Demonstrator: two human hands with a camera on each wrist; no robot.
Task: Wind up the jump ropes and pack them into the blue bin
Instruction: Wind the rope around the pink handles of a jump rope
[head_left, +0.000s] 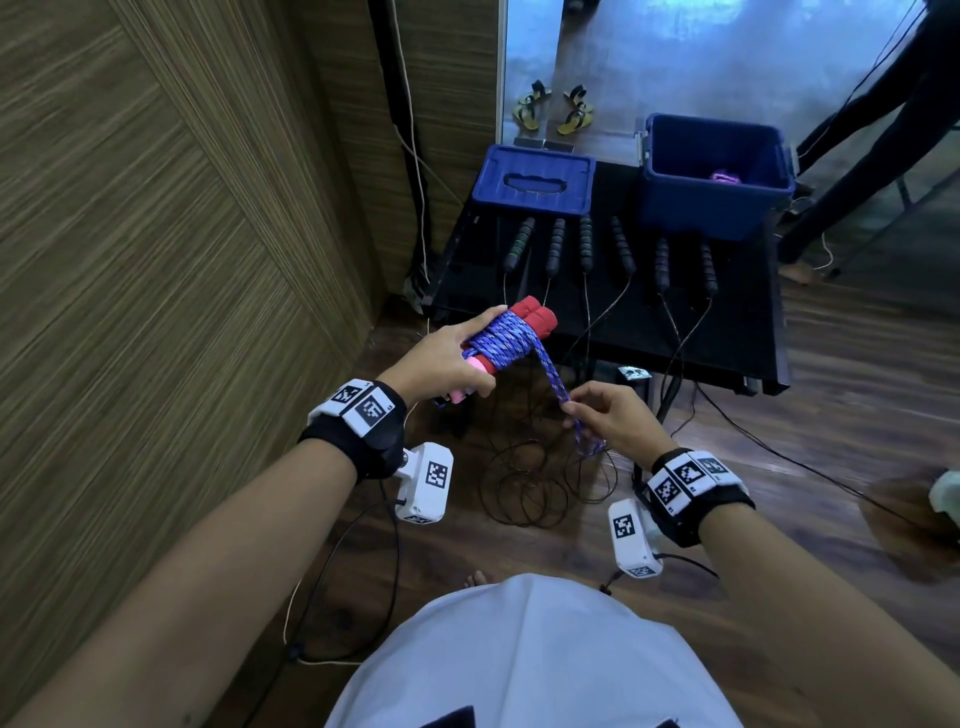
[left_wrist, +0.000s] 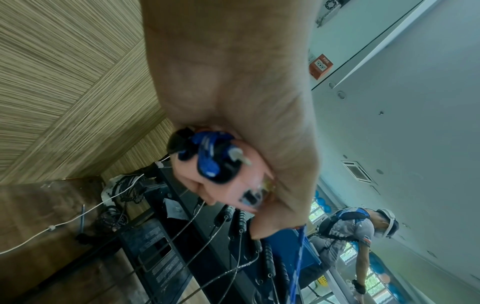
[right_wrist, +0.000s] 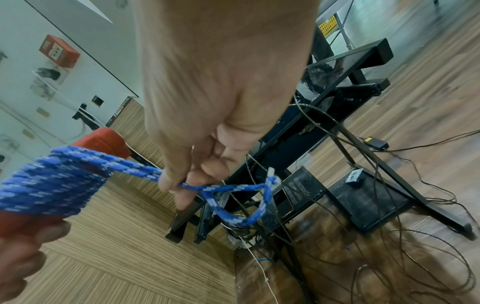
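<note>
My left hand grips a pair of red jump-rope handles with blue braided rope wound round them. The pink handle ends stick out of my left fist. My right hand pinches the loose looped end of the blue rope below and right of the bundle. The open blue bin stands at the table's far right, with a purple rope inside. Several black-handled jump ropes lie in a row on the black table.
The blue bin lid lies at the table's back left. Thin black ropes hang off the table front and coil on the wooden floor. A wood-panel wall is on my left. Another person stands beyond the table.
</note>
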